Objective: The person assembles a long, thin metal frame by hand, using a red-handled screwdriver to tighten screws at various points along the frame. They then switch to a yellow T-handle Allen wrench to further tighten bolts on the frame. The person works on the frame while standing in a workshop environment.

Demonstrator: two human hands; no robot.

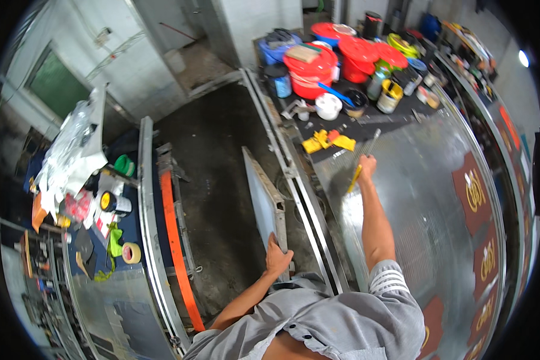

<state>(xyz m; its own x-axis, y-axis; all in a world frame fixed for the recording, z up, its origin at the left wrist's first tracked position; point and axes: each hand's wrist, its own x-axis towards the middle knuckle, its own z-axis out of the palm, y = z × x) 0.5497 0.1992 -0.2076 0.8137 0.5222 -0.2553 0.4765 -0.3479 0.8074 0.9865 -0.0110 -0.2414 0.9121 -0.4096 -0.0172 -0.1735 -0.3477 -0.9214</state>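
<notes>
My left hand [277, 259] is closed around the near end of a flat frame [279, 201] with a pale panel. It stands on edge in the aisle between the two tables. Over the right-hand table [417, 162], my stretched-out right hand [368, 164] is closed on a slim tool. A yellow end [354, 179] sticks out on the near side of the fist and a thin greyish end [375, 137] on the far side. Its exact kind is not clear. Crumpled yellow cloths [328, 141] lie just left of this hand.
Red lidded buckets [311, 72], a white tub [328, 106] and a yellow pot [389, 96] crowd the right table's far end. Brown printed pieces [475, 192] line its right side. Leftward, an orange strip [177, 246] edges the aisle; a tape roll [131, 252] sits on the left table.
</notes>
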